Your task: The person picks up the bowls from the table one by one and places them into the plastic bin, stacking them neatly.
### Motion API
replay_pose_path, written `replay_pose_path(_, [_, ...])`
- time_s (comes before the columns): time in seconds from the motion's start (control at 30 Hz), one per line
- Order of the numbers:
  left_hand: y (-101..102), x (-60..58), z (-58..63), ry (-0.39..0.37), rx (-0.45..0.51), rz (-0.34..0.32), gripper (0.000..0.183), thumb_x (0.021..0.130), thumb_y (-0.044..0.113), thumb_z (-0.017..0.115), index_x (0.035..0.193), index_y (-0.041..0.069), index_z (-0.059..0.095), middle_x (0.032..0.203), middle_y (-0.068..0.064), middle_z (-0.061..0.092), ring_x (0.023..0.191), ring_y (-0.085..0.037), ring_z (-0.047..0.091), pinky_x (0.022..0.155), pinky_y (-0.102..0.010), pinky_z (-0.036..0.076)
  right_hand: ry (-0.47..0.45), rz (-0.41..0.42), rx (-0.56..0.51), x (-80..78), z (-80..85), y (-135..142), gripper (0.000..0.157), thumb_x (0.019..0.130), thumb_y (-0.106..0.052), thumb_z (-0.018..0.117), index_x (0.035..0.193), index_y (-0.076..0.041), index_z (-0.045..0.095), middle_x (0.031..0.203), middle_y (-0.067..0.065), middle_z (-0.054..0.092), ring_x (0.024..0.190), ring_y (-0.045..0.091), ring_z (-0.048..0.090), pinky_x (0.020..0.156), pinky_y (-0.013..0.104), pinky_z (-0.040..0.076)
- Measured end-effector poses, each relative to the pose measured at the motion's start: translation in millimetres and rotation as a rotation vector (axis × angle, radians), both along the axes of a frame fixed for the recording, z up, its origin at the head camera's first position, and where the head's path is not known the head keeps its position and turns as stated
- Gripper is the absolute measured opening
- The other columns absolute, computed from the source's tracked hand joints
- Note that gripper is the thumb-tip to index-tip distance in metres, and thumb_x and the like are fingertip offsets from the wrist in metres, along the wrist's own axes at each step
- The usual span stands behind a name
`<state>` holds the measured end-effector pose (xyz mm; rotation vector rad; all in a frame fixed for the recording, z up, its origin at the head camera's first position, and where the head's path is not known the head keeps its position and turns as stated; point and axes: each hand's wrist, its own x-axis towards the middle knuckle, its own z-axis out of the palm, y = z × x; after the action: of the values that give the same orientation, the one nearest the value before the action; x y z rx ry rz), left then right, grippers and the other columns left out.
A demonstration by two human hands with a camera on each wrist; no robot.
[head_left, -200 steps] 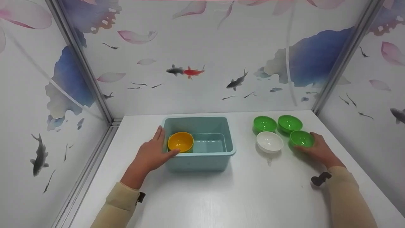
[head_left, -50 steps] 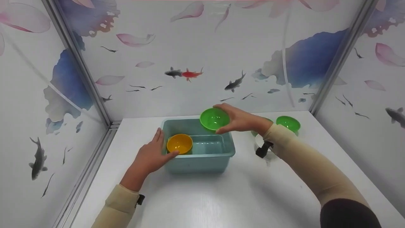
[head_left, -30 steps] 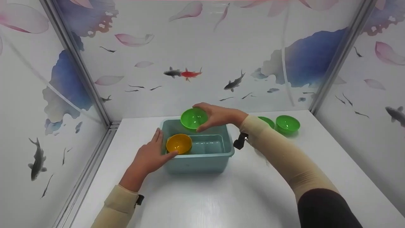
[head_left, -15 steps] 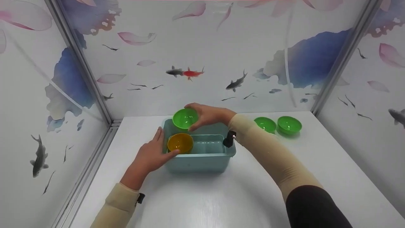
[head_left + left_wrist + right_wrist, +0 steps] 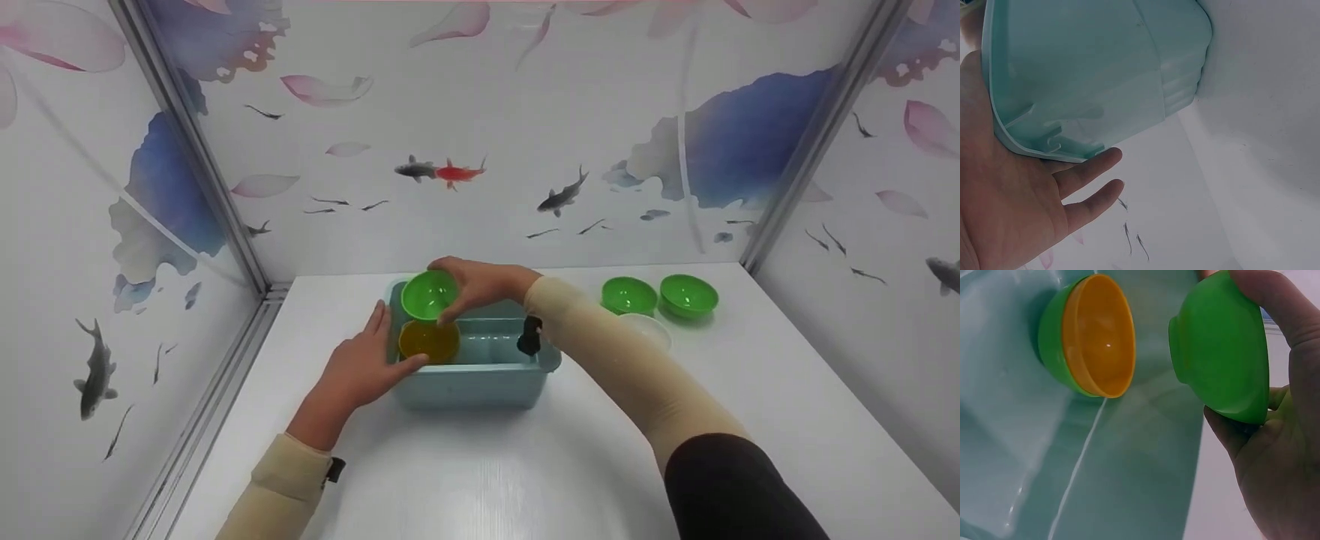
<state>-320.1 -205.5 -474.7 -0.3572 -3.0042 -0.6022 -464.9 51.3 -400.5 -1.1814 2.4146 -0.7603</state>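
Observation:
My right hand grips a green bowl by its rim, thumb on the near side and fingers on the far side. It holds the bowl above the left part of a blue-green plastic bin. Just below is an orange bowl; the right wrist view shows it nested in another green bowl inside the bin. My left hand rests on the bin's left front corner, its thumb along the front rim. In the left wrist view its fingers stretch along the outer side.
On the white table, to the right of the bin, stand two green bowls and a white bowl partly hidden by the right sleeve. Patterned wall panels enclose the table at the back and both sides.
My right hand has taken a green bowl from the group at the right, carried it left over the bin, and lowered it a little closer to the orange bowl. The left hand has stayed put.

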Motion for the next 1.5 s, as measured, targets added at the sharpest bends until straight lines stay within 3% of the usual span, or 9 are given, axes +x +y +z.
replay_pose_path(0.2, [-0.1, 1.0, -5.3, -0.003, 0.015, 0.0, 0.132, 0.092, 0.096, 0.047, 0.177, 0.002, 0.01, 0.183, -0.02, 0.014, 0.146, -0.051, 0.055, 0.114, -0.066, 0.049, -0.037, -0.001, 0.027, -2.0, -15.7, -7.3, 0.11, 0.083, -0.048, 0.097, 0.168, -0.015, 0.037, 0.156, 0.003, 0.051, 0.138, 0.02, 0.054, 0.122, 0.046, 0.044])
replay_pose_path(0.43, [-0.4, -0.2, -3.4, 0.011, 0.014, -0.006, 0.131, 0.093, 0.096, 0.047, 0.176, 0.001, 0.012, 0.183, -0.02, 0.015, 0.142, -0.051, 0.058, 0.113, -0.065, 0.051, -0.039, 0.022, 0.064, -2.6, -23.8, -14.0, 0.107, 0.083, -0.047, 0.095, 0.168, -0.014, 0.038, 0.156, 0.004, 0.051, 0.141, 0.02, 0.053, 0.121, 0.046, 0.044])
replay_pose_path(0.73, [-2.0, -1.2, -6.3, 0.015, 0.016, -0.001, 0.119, 0.1, 0.08, 0.059, 0.176, 0.0, 0.013, 0.183, -0.02, 0.015, 0.14, -0.05, 0.06, 0.111, -0.065, 0.052, -0.045, 0.062, 0.063, -0.9, -33.3, -20.7, 0.099, 0.083, -0.037, 0.093, 0.161, -0.006, 0.042, 0.149, 0.009, 0.054, 0.133, 0.022, 0.056, 0.117, 0.042, 0.048])
replay_pose_path(1.0, [-3.5, -3.5, -6.0, 0.037, 0.007, -0.017, 0.123, 0.099, 0.086, 0.053, 0.175, -0.003, 0.014, 0.182, -0.023, 0.016, 0.135, -0.05, 0.064, 0.107, -0.065, 0.054, -0.014, 0.062, 0.112, -0.2, -40.1, -21.7, 0.103, 0.085, -0.046, 0.09, 0.164, -0.007, 0.036, 0.149, 0.008, 0.053, 0.134, 0.022, 0.056, 0.117, 0.043, 0.048])
replay_pose_path(1.23, [-2.1, -2.2, -3.0, 0.011, 0.003, 0.002, 0.123, 0.098, 0.085, 0.055, 0.176, 0.001, 0.012, 0.183, -0.019, 0.014, 0.138, -0.049, 0.062, 0.109, -0.064, 0.053, 0.011, 0.041, 0.166, 0.4, -47.1, -26.1, 0.105, 0.086, -0.053, 0.089, 0.166, -0.011, 0.035, 0.148, 0.004, 0.052, 0.135, 0.02, 0.054, 0.119, 0.044, 0.047])
replay_pose_path(1.5, [-1.5, -1.4, -3.7, 0.033, -0.017, 0.0, 0.12, 0.101, 0.081, 0.056, 0.175, -0.003, 0.014, 0.182, -0.023, 0.016, 0.124, -0.048, 0.069, 0.104, -0.063, 0.057, 0.041, 0.027, 0.199, 1.7, -52.8, -30.4, 0.101, 0.087, -0.054, 0.09, 0.162, -0.012, 0.039, 0.144, 0.005, 0.054, 0.133, 0.021, 0.057, 0.117, 0.044, 0.049])
